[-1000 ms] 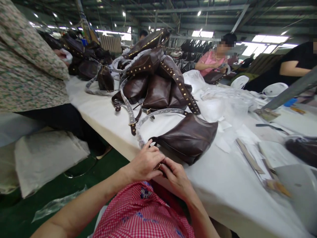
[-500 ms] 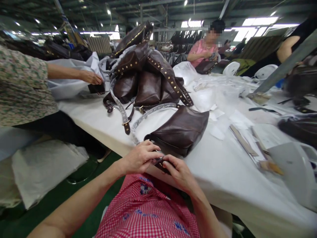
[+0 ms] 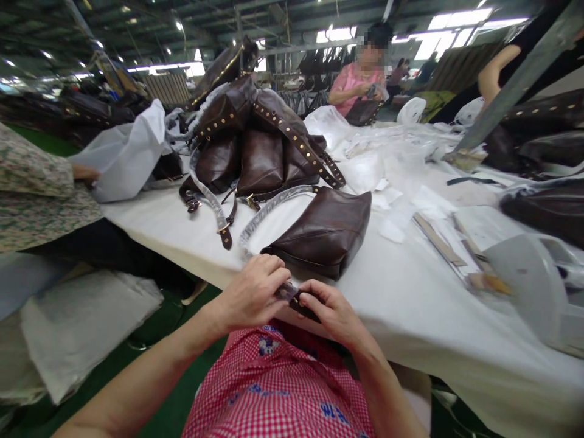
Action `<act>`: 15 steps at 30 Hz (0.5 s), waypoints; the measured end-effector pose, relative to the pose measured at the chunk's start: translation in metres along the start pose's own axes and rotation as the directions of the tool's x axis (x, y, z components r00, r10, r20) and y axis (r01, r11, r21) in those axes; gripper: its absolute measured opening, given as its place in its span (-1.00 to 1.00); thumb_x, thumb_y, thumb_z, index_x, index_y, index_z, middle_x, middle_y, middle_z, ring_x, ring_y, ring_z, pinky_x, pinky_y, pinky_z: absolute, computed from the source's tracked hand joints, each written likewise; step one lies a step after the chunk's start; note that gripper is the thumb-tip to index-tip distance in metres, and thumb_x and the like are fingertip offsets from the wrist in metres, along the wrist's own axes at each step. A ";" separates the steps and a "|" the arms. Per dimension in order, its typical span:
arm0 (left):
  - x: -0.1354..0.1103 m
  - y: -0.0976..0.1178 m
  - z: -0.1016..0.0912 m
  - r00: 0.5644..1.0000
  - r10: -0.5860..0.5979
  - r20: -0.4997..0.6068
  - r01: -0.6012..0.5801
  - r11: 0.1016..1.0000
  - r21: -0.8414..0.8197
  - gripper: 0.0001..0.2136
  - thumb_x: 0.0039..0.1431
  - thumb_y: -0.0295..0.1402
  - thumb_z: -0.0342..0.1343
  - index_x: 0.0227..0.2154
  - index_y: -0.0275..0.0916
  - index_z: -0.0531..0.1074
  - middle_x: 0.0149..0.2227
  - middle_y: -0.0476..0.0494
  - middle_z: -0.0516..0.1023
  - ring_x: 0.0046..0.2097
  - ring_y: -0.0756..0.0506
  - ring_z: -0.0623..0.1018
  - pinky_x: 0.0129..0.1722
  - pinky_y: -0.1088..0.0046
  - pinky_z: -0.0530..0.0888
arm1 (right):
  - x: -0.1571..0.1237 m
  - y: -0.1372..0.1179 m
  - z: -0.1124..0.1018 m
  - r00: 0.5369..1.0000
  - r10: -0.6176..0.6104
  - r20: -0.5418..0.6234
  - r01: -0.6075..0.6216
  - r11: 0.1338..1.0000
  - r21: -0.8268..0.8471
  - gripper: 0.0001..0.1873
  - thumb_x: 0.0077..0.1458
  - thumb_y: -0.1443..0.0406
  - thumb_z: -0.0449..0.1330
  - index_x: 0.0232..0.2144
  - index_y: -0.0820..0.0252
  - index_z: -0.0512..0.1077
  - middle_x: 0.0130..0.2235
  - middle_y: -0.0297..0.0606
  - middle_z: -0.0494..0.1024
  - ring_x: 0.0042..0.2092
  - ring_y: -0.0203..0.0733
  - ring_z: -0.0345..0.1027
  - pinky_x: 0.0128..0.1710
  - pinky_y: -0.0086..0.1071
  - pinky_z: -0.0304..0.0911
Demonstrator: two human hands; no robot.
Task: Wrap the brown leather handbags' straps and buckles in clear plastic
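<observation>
A dark brown leather handbag [image 3: 326,228] lies on the white-covered table [image 3: 410,292] just beyond my hands. Its plastic-wrapped strap [image 3: 261,218] arcs out from the far side and comes back towards my left hand [image 3: 258,289]. Closed fingers of that hand pinch the strap where crumpled clear plastic [image 3: 287,292] shows. Thumb and fingers of my right hand [image 3: 333,311] grip the dark strap end [image 3: 306,308], which has a small brass-coloured fitting. Both hands are close together over the table's front edge; my fingers partly hide the strap between them.
A heap of studded brown bags [image 3: 260,155] stands behind. At left, a co-worker's flowered sleeve [image 3: 36,182] is beside a white sheet [image 3: 132,152]. Another person [image 3: 360,82] holds a bag across the table. Plastic wrapping [image 3: 401,158], cardboard strips [image 3: 438,240] and a grey fan-like object [image 3: 529,286] lie right.
My left hand has turned and closed more over the strap, with crumpled plastic now showing beside it. The co-worker's hand at left has drawn back with the white sheet. The view has shifted slightly.
</observation>
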State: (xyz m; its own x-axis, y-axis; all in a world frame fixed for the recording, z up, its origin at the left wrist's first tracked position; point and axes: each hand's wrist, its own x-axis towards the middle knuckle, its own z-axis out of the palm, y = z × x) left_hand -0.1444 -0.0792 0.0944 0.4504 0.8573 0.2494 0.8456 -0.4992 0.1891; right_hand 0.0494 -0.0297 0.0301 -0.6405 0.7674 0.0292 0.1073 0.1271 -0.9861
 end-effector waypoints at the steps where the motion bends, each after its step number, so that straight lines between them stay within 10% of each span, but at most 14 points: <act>1: 0.002 0.006 0.002 1.000 -0.010 -0.011 0.011 0.998 0.063 -0.86 0.11 -0.33 0.12 -0.30 -0.25 0.33 -0.25 -0.19 0.39 -0.18 -0.19 0.38 -0.17 0.23 0.39 | 0.000 -0.001 0.000 1.000 -0.011 -0.006 0.011 1.000 -0.002 -0.80 0.17 0.22 0.08 -0.37 0.20 0.44 -0.43 -0.37 0.43 -0.37 -0.29 0.27 -0.34 -0.44 0.23; 9: 0.003 0.025 0.017 0.983 -0.165 -0.078 0.178 0.961 0.210 -0.74 0.08 -0.18 0.21 -0.35 -0.25 0.32 -0.24 -0.21 0.41 -0.20 -0.22 0.40 -0.24 0.22 0.41 | -0.004 -0.007 0.002 0.999 -0.043 -0.025 0.043 0.999 0.009 -0.79 0.19 0.23 0.08 -0.36 0.20 0.46 -0.39 -0.35 0.47 -0.32 -0.29 0.29 -0.27 -0.44 0.25; 15: -0.011 0.015 0.002 0.969 -0.225 -0.101 0.222 0.974 -0.035 -0.85 0.16 -0.32 0.10 -0.27 -0.26 0.29 -0.22 -0.20 0.40 -0.14 -0.19 0.39 -0.15 0.21 0.42 | -0.013 -0.015 -0.001 0.981 0.041 0.187 -0.121 0.890 0.440 -0.57 0.12 0.02 0.17 -0.06 0.15 0.46 -0.14 -0.18 0.54 -0.21 -0.20 0.45 -0.23 -0.34 0.38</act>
State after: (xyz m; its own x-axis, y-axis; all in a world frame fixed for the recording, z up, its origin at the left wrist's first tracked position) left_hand -0.1359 -0.0956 0.0929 0.2175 0.9305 0.2948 0.9140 -0.3001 0.2730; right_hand 0.0573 -0.0409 0.0452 -0.7667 0.6407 -0.0420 -0.1617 -0.2559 -0.9531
